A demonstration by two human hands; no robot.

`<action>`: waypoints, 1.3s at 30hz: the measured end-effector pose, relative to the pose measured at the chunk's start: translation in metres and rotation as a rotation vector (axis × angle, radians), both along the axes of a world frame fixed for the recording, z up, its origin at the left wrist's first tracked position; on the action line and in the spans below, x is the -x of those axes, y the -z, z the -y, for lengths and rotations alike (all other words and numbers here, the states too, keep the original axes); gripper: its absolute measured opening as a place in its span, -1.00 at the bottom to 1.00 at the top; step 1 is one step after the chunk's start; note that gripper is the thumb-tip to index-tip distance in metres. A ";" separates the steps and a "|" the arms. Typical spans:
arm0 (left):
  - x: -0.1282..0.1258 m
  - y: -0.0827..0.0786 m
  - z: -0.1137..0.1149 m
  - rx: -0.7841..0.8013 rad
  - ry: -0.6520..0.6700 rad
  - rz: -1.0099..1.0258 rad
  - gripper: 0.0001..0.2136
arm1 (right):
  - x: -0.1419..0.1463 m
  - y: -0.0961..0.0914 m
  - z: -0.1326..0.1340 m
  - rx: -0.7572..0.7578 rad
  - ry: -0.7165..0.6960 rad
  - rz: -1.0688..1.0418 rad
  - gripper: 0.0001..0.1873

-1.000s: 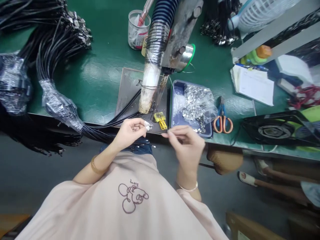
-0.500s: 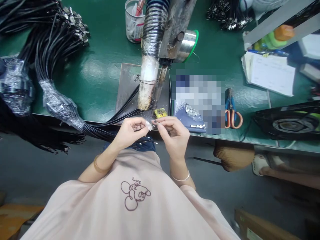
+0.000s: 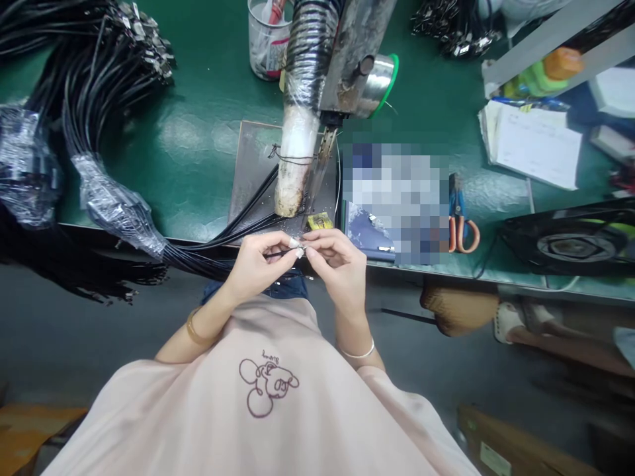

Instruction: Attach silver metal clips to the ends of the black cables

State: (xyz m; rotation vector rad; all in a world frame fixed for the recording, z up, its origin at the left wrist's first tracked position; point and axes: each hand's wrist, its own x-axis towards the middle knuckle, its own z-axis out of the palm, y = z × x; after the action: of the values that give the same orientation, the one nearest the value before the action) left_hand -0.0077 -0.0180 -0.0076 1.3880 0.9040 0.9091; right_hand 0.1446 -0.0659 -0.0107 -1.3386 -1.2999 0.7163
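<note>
My left hand [image 3: 262, 264] pinches a thin black cable [image 3: 276, 254] close to its end, with white covers on the fingertips. Against it, my right hand [image 3: 342, 268] is closed, thumb and fingers pressed on a tiny metal piece at the cable's end, too small to make out. Both hands meet over the table's front edge. Just beyond them a small yellow pad [image 3: 320, 221] lies on a dark board [image 3: 253, 158]. Above the board hang a soldering iron [image 3: 325, 149] and a white-wrapped hose end [image 3: 296, 158].
A plastic-wrapped bundle of black cables [image 3: 114, 198] lies to the left. Behind stand a solder spool [image 3: 378, 86] and a clear cup [image 3: 268, 49]. On the right are a blue tray [image 3: 370, 244], orange-handled pliers [image 3: 461, 221], papers [image 3: 536, 142] and a black fan-like device [image 3: 570, 244].
My right hand has moved slightly left, and its fingertips now meet those of my left hand at the cable's end. The view has shifted a little.
</note>
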 end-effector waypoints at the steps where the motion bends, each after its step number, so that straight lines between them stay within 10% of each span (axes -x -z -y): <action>1: 0.000 0.000 0.001 0.005 0.010 0.001 -0.89 | 0.002 0.000 0.001 -0.027 0.017 0.045 -0.89; 22: -0.001 0.000 -0.011 0.314 0.070 0.198 -0.79 | 0.003 0.000 0.011 -0.363 0.121 0.321 -0.78; 39: -0.005 0.001 -0.014 0.288 -0.007 0.220 -0.90 | 0.004 0.006 0.011 -0.255 0.165 0.213 -0.89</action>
State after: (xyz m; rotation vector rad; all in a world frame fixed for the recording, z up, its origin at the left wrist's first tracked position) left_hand -0.0025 -0.0042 -0.0082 1.0187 0.8347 0.8790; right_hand 0.1404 -0.0766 -0.0171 -1.3186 -1.3781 0.2885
